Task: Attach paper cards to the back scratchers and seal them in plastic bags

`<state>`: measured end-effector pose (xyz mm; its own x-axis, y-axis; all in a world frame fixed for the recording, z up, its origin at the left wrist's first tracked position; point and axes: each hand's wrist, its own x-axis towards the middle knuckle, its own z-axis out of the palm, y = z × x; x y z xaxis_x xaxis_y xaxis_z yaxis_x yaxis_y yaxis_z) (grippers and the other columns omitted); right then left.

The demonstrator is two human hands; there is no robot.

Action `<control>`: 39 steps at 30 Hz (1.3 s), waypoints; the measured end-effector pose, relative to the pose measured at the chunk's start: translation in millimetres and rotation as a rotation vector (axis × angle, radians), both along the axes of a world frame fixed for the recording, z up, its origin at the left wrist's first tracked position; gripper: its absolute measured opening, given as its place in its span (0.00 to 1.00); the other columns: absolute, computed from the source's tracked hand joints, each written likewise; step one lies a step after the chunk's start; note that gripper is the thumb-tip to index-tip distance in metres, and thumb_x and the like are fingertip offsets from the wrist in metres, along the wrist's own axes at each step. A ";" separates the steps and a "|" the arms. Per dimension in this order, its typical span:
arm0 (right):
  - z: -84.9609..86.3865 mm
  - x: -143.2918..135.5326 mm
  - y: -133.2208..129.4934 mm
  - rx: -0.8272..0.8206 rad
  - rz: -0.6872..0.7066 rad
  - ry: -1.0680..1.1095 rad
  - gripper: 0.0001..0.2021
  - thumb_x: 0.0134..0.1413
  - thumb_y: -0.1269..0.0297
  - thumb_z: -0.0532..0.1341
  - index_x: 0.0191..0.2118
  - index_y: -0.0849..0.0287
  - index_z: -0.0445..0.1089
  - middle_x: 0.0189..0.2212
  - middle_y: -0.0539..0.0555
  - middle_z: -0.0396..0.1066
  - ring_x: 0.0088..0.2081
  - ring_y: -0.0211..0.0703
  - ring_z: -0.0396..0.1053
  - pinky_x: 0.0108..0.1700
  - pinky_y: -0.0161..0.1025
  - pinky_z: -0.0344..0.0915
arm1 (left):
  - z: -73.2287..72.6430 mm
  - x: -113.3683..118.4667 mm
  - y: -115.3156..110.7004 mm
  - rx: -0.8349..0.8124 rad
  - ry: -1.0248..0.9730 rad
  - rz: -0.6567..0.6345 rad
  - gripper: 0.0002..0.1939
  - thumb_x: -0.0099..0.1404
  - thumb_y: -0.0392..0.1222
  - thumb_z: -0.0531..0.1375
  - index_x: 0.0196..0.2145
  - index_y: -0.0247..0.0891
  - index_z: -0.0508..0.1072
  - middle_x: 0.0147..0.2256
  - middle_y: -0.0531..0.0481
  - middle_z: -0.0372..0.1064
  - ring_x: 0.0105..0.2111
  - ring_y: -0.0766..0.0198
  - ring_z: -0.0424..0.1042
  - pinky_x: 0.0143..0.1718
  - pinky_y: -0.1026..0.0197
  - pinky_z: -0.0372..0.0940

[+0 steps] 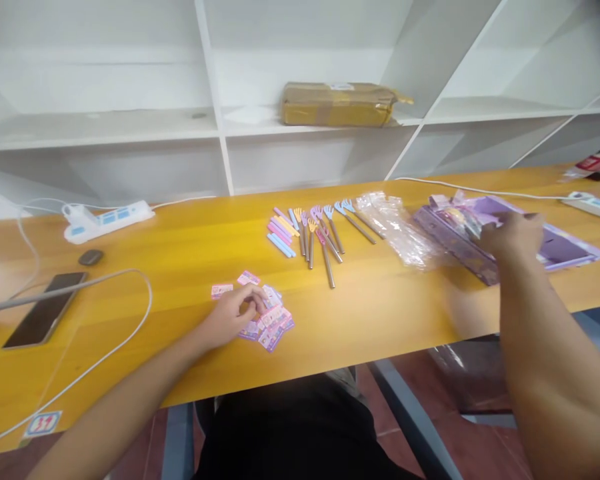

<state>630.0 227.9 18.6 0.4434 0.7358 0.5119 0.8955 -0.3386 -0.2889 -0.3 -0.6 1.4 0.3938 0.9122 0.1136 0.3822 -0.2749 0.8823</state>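
My left hand [237, 312] rests on a loose pile of small pink and purple printed cards [275, 327], its fingers loosely curled and a gap between thumb and fingers. Two more cards lie just beyond it, one being a pink card [222, 291]. My right hand [516, 237] reaches into a purple open box [473, 257] on the right. Small wrapped items [455, 217] fill the box's left part. Motion blur and the turned wrist hide the right fingertips, so what they grasp is unclear.
Fork-like hand-shaped sticks [325, 233] and pastel tubes [281, 233] lie mid-table beside clear plastic bags [397, 230]. On the left are a phone [45, 312], a power strip [110, 222] and a looping cable [147, 293]. A cardboard box [337, 105] sits on the shelf behind.
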 end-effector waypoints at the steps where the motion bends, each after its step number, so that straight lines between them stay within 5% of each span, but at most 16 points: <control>1: 10.5 -17.2 4.7 -0.006 -0.034 0.031 0.20 0.55 0.79 0.66 0.54 0.75 0.81 0.50 0.81 0.69 0.32 0.42 0.62 0.42 0.48 0.59 | -0.5 -0.7 0.0 -0.005 0.002 -0.002 0.10 0.71 0.31 0.53 0.44 0.39 0.72 0.35 0.51 0.77 0.37 0.61 0.76 0.44 0.56 0.69; 5: 60.0 -99.3 22.3 0.027 0.201 0.030 0.17 0.62 0.78 0.61 0.54 0.72 0.81 0.46 0.71 0.73 0.37 0.40 0.65 0.51 0.43 0.61 | -1.8 -2.8 0.4 0.005 0.030 0.000 0.11 0.71 0.31 0.53 0.43 0.39 0.73 0.35 0.50 0.77 0.37 0.61 0.76 0.43 0.57 0.68; 8: 76.0 -165.7 24.5 0.071 0.456 0.011 0.15 0.67 0.74 0.58 0.51 0.70 0.80 0.46 0.67 0.75 0.38 0.37 0.67 0.51 0.38 0.60 | -0.5 -2.9 0.2 0.021 0.049 0.002 0.10 0.71 0.31 0.53 0.43 0.39 0.73 0.35 0.50 0.77 0.37 0.61 0.76 0.43 0.57 0.68; 11: 52.2 -228.3 13.4 -0.005 0.643 0.026 0.14 0.67 0.74 0.54 0.48 0.68 0.77 0.45 0.63 0.76 0.42 0.41 0.68 0.48 0.37 0.60 | 2.5 -1.6 -1.1 0.037 0.061 0.002 0.10 0.71 0.32 0.53 0.42 0.39 0.73 0.35 0.50 0.77 0.36 0.61 0.76 0.43 0.58 0.68; 15: -13.9 -282.9 -7.9 -0.201 0.725 0.034 0.13 0.70 0.61 0.56 0.38 0.63 0.73 0.39 0.61 0.76 0.38 0.45 0.68 0.39 0.37 0.56 | 4.7 0.4 -3.6 0.050 0.066 -0.009 0.10 0.72 0.32 0.52 0.42 0.39 0.73 0.35 0.50 0.76 0.36 0.62 0.76 0.42 0.58 0.68; 19: -48.8 -293.9 -14.6 -0.271 0.697 0.028 0.20 0.73 0.50 0.53 0.40 0.61 0.71 0.42 0.60 0.76 0.40 0.48 0.70 0.36 0.38 0.54 | 3.3 1.8 -5.3 0.057 0.090 -0.026 0.10 0.69 0.31 0.54 0.42 0.39 0.73 0.34 0.50 0.77 0.36 0.61 0.76 0.42 0.58 0.67; 26: -47.0 -300.2 -14.9 -0.284 0.736 0.011 0.27 0.71 0.38 0.51 0.41 0.60 0.70 0.43 0.62 0.74 0.40 0.49 0.70 0.38 0.39 0.60 | 2.4 0.7 -4.1 0.089 0.137 -0.035 0.14 0.63 0.27 0.53 0.41 0.40 0.73 0.36 0.51 0.74 0.36 0.62 0.73 0.42 0.58 0.65; 31: -53.4 -301.4 -13.7 -0.280 0.687 0.049 0.23 0.75 0.46 0.47 0.46 0.61 0.69 0.49 0.64 0.70 0.45 0.53 0.70 0.43 0.42 0.65 | 5.5 -0.9 -4.0 0.137 0.171 -0.045 0.15 0.61 0.27 0.52 0.40 0.40 0.73 0.37 0.50 0.72 0.38 0.61 0.71 0.43 0.57 0.65; 39: -53.1 -282.9 -1.2 -0.350 0.501 0.012 0.20 0.68 0.63 0.56 0.59 0.69 0.65 0.55 0.72 0.69 0.54 0.58 0.71 0.53 0.45 0.67 | -0.9 0.3 -3.8 0.074 0.187 -0.078 0.15 0.62 0.28 0.54 0.43 0.41 0.73 0.38 0.50 0.73 0.36 0.62 0.71 0.40 0.60 0.64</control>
<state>347.0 226.7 -34.5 0.0046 0.9799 0.1992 0.9677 0.0458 -0.2480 0.0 -4.4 0.5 0.4836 0.8699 0.0973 0.5120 -0.3713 0.7746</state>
